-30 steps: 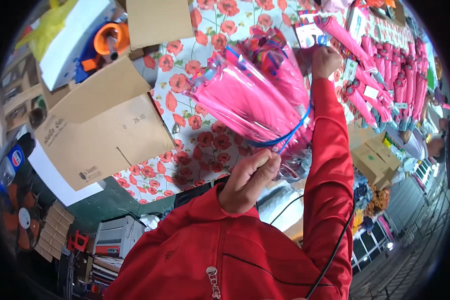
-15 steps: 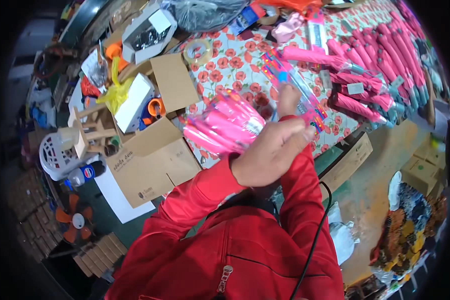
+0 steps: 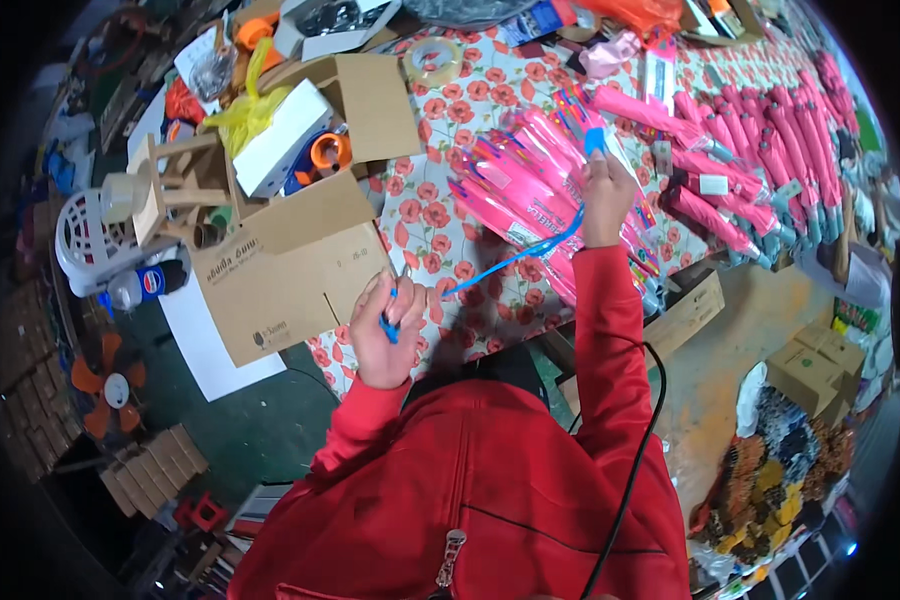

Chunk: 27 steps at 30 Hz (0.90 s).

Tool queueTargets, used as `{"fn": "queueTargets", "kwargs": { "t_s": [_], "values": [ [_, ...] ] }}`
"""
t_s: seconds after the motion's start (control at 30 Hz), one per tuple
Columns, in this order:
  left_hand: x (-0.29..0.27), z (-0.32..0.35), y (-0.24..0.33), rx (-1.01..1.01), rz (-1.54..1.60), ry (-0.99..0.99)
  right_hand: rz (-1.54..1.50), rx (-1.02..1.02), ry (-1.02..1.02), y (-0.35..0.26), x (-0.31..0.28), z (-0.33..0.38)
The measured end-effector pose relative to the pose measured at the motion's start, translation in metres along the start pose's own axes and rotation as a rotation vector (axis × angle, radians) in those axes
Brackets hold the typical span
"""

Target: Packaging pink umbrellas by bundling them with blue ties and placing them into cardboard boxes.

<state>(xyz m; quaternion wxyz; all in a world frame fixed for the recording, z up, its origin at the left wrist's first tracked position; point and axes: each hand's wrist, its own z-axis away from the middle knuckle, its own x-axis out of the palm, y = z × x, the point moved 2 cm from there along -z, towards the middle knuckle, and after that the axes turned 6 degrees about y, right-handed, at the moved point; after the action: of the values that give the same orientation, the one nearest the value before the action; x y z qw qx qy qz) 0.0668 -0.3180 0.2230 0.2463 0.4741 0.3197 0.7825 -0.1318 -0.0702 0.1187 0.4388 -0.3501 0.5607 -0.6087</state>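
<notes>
Across the whole top of view runs the counter (image 3: 425,235) w/ its poppy-print cloth, packed: rows of pink folded umbrellas (image 3: 760,150) off to the right, flattened brown cardboard box (image 3: 290,270) on the left edge, an open box behind it w/ an orange tape dispenser (image 3: 328,152), roll of clear tape (image 3: 432,60) further back. Centre counter: bundle of pink packets (image 3: 530,190), lying on the cloth just beyond both hands. Hands well apart! Right hand (image 3: 608,195) is up on the bundle, fingers closed round one end of a blue strap (image 3: 515,255); strap runs taut down-left over the cloth to the left hand (image 3: 385,330), which pinches the other end at the counter's near edge. Red sleeves below, black cable (image 3: 635,470) trailing over the right arm.
</notes>
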Motion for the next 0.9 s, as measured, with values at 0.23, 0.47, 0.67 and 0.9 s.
{"fn": "queueTargets", "kwargs": {
  "t_s": [0.23, 0.47, 0.67, 0.9],
  "values": [
    [-0.1, -0.004, -0.116, 0.07, -0.603, 0.454, -0.153, -0.064, 0.042, 0.009, 0.006, -0.002],
    [0.016, -0.063, -0.144, -0.52, -0.373, 0.105, -0.166, 0.04, 0.102, -0.019, 0.011, 0.02],
    [0.025, -0.072, -0.168, -0.406, -0.171, 0.24, -0.178, 0.018, 0.108, -0.007, 0.0, 0.009],
    [0.061, -0.072, -0.136, 0.12, -0.184, 0.209, -0.24, 0.031, 0.064, -0.016, 0.0, 0.016]
  ]
}}
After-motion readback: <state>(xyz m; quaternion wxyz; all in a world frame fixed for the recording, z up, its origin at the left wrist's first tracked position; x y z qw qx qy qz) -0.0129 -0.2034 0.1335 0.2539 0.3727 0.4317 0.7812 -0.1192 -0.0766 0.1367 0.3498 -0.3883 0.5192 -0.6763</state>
